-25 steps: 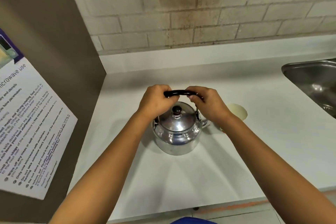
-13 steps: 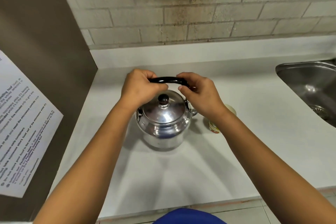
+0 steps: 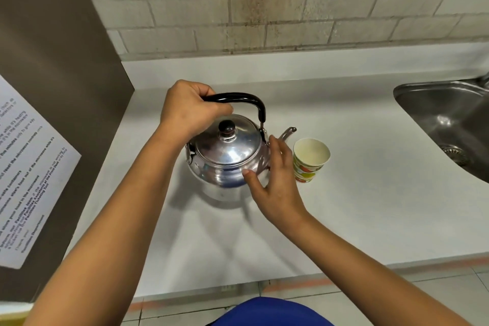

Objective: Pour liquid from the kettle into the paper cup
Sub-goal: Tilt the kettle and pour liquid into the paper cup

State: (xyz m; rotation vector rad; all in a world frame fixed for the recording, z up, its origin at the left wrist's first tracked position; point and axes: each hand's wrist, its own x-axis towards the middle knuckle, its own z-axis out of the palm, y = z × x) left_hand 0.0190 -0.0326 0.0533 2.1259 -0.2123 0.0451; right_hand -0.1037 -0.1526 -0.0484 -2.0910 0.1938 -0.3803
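A shiny steel kettle point(image 3: 227, 159) with a black knob on its lid stands on the white counter point(image 3: 357, 206). My left hand point(image 3: 190, 108) is closed around the left end of its black handle point(image 3: 246, 99). My right hand point(image 3: 275, 182) is off the handle, fingers spread, resting against the kettle's right side. The spout point(image 3: 287, 133) points right, toward a paper cup point(image 3: 310, 159) with a coloured print. The cup stands upright just right of my right hand; whether they touch is unclear.
A steel sink point(image 3: 447, 124) is set into the counter at the right. A brown panel with a printed notice point(image 3: 29, 174) stands at the left. A brick wall point(image 3: 264, 8) runs behind the counter. The counter's front edge lies near my body.
My right hand has let go of the handle and dropped to the kettle's right side, uncovering the cup. My left hand keeps its grip.
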